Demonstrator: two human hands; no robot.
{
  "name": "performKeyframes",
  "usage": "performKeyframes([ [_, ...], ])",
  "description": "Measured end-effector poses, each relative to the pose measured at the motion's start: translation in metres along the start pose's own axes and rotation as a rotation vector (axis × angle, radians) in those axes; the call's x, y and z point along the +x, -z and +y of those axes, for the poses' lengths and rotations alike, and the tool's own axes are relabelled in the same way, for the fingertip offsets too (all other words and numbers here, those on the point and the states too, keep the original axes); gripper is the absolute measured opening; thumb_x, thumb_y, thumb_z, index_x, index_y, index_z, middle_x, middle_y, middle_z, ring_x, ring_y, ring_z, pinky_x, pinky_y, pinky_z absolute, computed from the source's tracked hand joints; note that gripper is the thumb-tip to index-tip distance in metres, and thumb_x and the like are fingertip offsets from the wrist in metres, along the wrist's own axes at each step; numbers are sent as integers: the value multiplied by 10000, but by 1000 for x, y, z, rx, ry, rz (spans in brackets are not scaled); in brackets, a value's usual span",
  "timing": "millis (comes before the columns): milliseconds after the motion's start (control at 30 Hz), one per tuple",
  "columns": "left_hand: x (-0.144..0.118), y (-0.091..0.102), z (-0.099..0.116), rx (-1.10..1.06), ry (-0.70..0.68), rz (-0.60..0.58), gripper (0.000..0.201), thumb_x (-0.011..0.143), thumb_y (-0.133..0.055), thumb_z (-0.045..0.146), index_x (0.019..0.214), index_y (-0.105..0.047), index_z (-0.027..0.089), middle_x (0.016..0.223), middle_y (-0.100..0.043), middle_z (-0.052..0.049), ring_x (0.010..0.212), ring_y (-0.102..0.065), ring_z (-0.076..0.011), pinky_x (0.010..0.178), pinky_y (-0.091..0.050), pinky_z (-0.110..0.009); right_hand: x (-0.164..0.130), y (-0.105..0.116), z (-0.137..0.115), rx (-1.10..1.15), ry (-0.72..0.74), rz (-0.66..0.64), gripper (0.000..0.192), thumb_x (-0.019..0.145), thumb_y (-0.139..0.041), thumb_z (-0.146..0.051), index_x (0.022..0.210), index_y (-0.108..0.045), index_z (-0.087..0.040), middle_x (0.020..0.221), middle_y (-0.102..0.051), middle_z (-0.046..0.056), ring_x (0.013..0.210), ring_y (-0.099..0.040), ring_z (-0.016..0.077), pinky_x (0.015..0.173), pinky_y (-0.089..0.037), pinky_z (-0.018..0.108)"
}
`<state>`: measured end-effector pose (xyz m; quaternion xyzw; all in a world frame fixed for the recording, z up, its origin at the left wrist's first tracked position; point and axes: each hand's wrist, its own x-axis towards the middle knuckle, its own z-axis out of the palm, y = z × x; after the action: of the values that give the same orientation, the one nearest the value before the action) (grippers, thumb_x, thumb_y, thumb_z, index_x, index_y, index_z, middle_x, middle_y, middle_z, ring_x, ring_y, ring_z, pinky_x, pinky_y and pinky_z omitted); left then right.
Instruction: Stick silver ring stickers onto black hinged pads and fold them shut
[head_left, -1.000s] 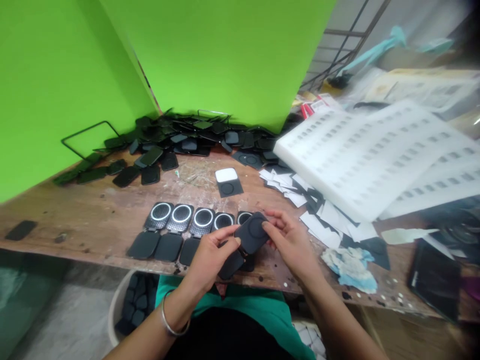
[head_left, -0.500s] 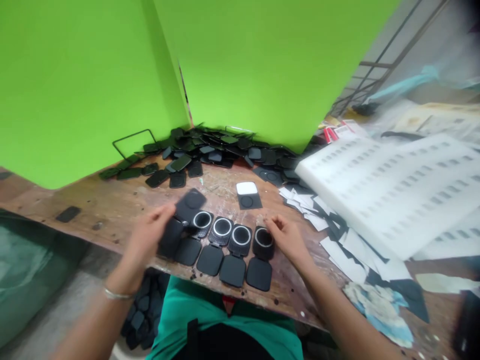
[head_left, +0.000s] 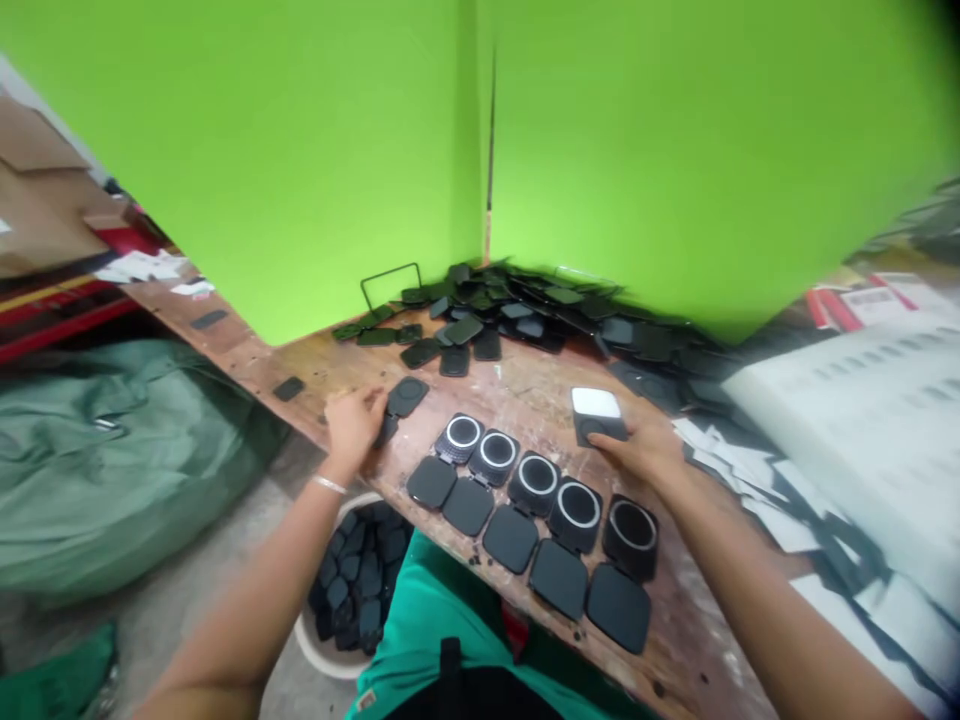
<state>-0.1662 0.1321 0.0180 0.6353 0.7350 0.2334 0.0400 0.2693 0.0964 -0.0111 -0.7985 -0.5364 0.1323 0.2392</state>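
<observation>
My left hand [head_left: 351, 425] is closed at the left edge of a black hinged pad [head_left: 407, 397], whose upper square shows a faint round outline; its lower part is partly hidden by my fingers. Farther right, my right hand [head_left: 637, 445] grips a flat black square piece with a white upper half [head_left: 597, 403], the thumb lying over its dark lower part. Between my hands, a slanting row of several unfolded black hinged pads [head_left: 537, 478] lies along the table edge, silver rings on their upper squares and plain dark flaps [head_left: 511, 538] towards me.
A heap of dark flat pieces [head_left: 517, 310] lies against the green boards [head_left: 360, 160]. White foam trays [head_left: 855, 420] and loose white cards [head_left: 731, 460] are at the right. Below the wooden table [head_left: 517, 385] stand a bucket of black pieces [head_left: 352, 580] and a green sack [head_left: 127, 470].
My left hand has carried the hinged pad left, away from the row. My right hand has left the rightmost ringed pad and taken hold of the white-and-black piece. The view has swung left.
</observation>
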Motion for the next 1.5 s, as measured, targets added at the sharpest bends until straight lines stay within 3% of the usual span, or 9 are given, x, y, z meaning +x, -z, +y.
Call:
performKeyframes([
  [200,-19,-4,13,110,-293,-167,432,956,-445,365,1319,-615,204,1450,-548,-76,1431,-357,-309,1176,-228,-536,2,6,0,292,-228,-14,266,549,-743,-344,546,-499,-239,501,-518,-4,608,-574,235,601,-411,340],
  [433,-14,5,29,90,-298,-220,463,953,-442,393,1315,-599,151,1439,-543,-150,1427,-333,-402,1129,-229,-655,-62,38,-16,729,-239,-71,423,607,-712,-512,828,-500,-220,519,-534,-58,436,-495,134,437,-384,257],
  [567,-38,6,93,-522,-161,-319,430,874,-578,461,1185,-637,170,1247,-668,-131,1149,-612,-285,1037,-441,-451,-108,50,-31,1113,-247,-131,541,596,-812,-450,917,-434,-232,551,-565,-90,405,-502,104,413,-374,211],
  [667,-83,-1,158,-1011,-23,-650,474,766,-730,460,1125,-646,160,1093,-705,-109,1017,-653,-231,932,-502,-368,-133,52,-36,1193,-252,-145,520,638,-804,-432,899,-396,-243,537,-578,-91,392,-519,111,411,-385,207],
  [800,-132,-13,218,-1344,252,-877,447,647,-837,377,1004,-680,159,941,-718,-58,829,-653,-168,745,-521,-282,-157,58,-29,990,-153,-127,356,776,-701,-445,884,-429,-242,565,-575,-64,412,-513,125,430,-409,242],
  [1033,-151,-16,244,-1319,250,-957,339,682,-813,319,983,-755,174,932,-739,-39,792,-639,-149,682,-489,-228,-166,94,-13,233,470,485,134,913,-586,-187,1003,-685,-197,941,-632,108,865,-591,232,767,-499,384],
  [1167,-161,-13,253,-1350,196,-1106,305,705,-810,329,970,-762,186,926,-731,-33,807,-632,-148,705,-486,-227,-155,111,-7,249,561,379,165,909,-586,-158,1018,-702,-203,952,-702,94,886,-604,237,785,-502,392],
  [1333,-170,-9,264,-1243,32,-1063,272,698,-816,361,906,-763,194,882,-731,-19,807,-625,-156,758,-467,-246,-152,128,6,359,436,105,105,865,-624,-164,879,-717,-211,804,-723,41,766,-652,197,671,-524,313],
  [1500,-171,-8,275,-1114,-90,-1001,259,768,-730,426,800,-771,172,804,-728,-35,780,-616,-181,744,-450,-269,-160,128,14,257,565,203,199,900,-568,-125,980,-721,-225,888,-740,52,791,-644,195,737,-526,342],
])
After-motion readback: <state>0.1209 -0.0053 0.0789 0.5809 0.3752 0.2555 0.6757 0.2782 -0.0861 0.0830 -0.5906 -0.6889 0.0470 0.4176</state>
